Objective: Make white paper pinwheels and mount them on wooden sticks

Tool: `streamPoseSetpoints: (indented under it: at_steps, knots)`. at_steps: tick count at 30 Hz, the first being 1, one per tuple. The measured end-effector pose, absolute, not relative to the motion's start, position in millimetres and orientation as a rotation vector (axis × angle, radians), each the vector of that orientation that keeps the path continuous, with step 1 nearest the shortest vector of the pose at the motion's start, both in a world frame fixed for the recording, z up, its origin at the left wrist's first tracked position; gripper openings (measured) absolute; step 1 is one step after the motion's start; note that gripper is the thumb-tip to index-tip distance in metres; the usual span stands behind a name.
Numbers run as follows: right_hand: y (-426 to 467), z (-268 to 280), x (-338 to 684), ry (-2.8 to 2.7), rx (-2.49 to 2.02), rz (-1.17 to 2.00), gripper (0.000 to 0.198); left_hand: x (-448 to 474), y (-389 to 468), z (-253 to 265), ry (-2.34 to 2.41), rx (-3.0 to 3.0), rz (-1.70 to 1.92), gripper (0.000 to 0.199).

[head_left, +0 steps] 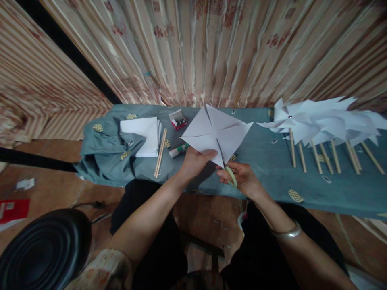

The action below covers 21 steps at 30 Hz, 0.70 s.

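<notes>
A square sheet of white paper (211, 133) is held up over the cloth, with slits running from its corners toward the middle. My left hand (196, 161) is closed on its near left edge, thumb on top. In my right hand (240, 177) is a pair of scissors (231, 177) with pale green handles. The scissors are at the paper's near corner, where a slit runs inward; their blades are mostly hidden. Just left of the paper, a glue stick (178, 151) lies partly under it, and a small red box (177, 120) of small metal pieces stands open.
The table has a grey-green cloth (256, 161). On the left lie a stack of white paper (142, 129) and a few wooden sticks (161, 153). Several paper pinwheels (326, 121) on sticks lie at the right. A round black object (45, 249) stands at lower left. A curtain (193, 52) hangs behind.
</notes>
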State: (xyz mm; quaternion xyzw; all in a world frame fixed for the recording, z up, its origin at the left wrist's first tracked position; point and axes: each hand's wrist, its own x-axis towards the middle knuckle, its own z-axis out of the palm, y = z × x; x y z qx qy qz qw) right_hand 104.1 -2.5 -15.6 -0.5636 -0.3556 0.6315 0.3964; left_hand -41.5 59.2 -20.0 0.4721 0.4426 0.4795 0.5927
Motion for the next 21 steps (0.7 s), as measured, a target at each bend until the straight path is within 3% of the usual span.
streamPoseSetpoints:
  at_steps: [21]
  knots:
    - [-1.5, -15.4, 103.2, -0.933, -1.436, 1.601, 0.041, -41.7, 58.7, -22.0, 1.048, 1.126, 1.093, 0.016]
